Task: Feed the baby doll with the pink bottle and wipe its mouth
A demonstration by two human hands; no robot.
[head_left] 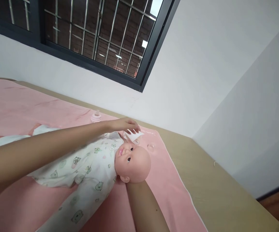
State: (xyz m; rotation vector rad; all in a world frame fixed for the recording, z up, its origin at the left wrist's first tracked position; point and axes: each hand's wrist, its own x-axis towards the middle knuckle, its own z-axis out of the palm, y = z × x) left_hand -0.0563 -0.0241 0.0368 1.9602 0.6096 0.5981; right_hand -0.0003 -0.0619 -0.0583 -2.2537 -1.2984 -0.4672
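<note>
A bald baby doll point(134, 162) lies on its back, dressed in a white outfit point(98, 164) with small green animal prints. My left arm reaches across the doll's body. Beyond the doll's face, my left hand point(127, 125) has its fingers curled down on a thin white piece point(134, 136) that looks like a tissue or cloth. My right forearm point(145, 203) comes up from the bottom and passes beneath the doll's head. My right hand is hidden there, so its fingers cannot be made out.
A baby bottle point(96, 116) with a pink collar stands behind my left arm. A small clear round piece point(151, 147) lies beyond the doll's head. The pink mat point(178, 199) covers a wooden surface point(190, 161), with a white wall and a barred window point(93, 35) behind.
</note>
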